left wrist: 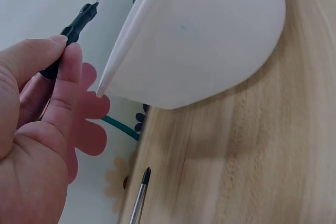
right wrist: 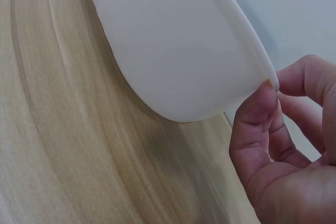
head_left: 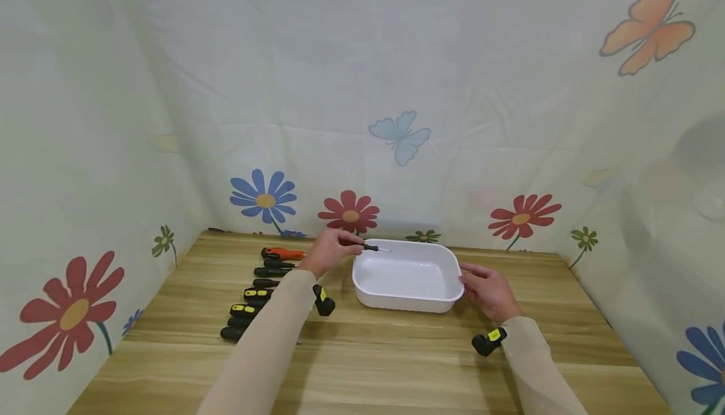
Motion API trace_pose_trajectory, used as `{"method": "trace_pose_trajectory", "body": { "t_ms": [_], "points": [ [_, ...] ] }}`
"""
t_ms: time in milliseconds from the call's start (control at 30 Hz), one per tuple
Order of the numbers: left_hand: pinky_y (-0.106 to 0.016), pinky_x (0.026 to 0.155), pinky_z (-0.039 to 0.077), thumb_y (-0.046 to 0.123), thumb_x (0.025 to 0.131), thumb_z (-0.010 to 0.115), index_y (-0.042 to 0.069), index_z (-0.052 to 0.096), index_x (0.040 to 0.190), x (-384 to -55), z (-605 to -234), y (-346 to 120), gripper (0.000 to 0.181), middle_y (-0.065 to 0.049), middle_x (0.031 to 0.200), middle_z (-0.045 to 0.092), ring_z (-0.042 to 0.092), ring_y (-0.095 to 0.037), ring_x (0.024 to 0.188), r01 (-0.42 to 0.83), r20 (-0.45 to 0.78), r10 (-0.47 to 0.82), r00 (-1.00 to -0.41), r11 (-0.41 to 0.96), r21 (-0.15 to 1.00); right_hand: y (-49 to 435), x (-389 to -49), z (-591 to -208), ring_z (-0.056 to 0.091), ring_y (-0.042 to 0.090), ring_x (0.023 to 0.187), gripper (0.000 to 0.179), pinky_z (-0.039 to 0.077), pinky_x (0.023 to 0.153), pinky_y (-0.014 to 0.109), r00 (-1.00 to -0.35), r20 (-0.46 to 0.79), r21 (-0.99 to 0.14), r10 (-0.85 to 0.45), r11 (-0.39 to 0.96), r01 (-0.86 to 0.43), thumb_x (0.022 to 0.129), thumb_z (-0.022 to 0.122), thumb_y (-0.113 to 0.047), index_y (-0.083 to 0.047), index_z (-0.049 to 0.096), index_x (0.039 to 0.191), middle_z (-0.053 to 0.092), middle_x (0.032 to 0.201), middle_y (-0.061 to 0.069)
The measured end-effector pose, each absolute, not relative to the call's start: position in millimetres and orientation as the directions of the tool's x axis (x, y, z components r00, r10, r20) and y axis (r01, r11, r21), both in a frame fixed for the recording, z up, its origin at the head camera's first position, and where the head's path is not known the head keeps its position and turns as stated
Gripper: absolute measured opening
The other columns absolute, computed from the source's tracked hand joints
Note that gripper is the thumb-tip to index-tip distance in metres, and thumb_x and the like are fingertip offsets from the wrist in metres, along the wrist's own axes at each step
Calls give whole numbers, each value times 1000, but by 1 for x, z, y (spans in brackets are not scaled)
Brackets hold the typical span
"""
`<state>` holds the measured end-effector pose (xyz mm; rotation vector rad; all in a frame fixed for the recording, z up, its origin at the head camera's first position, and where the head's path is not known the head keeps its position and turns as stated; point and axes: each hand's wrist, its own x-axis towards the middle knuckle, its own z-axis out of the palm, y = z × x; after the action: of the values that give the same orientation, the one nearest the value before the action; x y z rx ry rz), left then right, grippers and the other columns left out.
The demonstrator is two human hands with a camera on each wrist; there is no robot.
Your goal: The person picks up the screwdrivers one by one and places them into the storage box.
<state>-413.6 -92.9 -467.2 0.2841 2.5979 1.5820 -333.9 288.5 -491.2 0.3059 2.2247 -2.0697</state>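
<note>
In the head view my left hand pinches a small black-handled screwdriver over the left rim of a white basin. The left wrist view shows thumb and fingers on the dark handle, its thin shaft pointing away. My right hand grips the basin's right rim; in the right wrist view the thumb and a fingertip pinch the basin's edge. Nothing lies inside the basin. To the left is a row of several screwdrivers, with an orange-and-black one at the back; my left forearm hides part of the row.
Wood-grain table lies beneath everything. Behind it and on both sides hangs a pale curtain printed with flowers and butterflies. Near the row's front lies a thick black screwdriver handle. A screwdriver tip shows below the basin in the left wrist view.
</note>
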Motion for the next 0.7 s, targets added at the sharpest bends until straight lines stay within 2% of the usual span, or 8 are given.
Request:
{"method": "trace_pose_trajectory", "body": {
  "t_ms": [233,433,700],
  "points": [
    [-38,93,59,21,86,84,26,83,97,-422,-462,-83,12,4,105,75,65,-22,103,127,21,218,-976,484,866,287,-335,-493,68,14,80,48,61,73,26,-977,-198,-978,86,50,202,97,70,-10,-1,58,143,75,101,-2],
    [-40,96,58,19,88,82,23,83,97,-427,-457,-72,10,2,103,76,66,-23,102,137,21,228,-974,506,851,287,-335,-490,68,13,83,48,61,75,25,-978,-190,-978,84,77,196,99,69,-14,-2,58,143,75,109,0],
    [-40,97,58,18,88,82,21,83,96,-437,-453,-57,10,2,103,77,68,-21,103,81,-30,221,-975,475,876,286,-332,-489,68,12,82,48,61,74,25,-979,-182,-979,91,72,189,98,69,-12,-1,58,143,75,108,1]
  ]
}}
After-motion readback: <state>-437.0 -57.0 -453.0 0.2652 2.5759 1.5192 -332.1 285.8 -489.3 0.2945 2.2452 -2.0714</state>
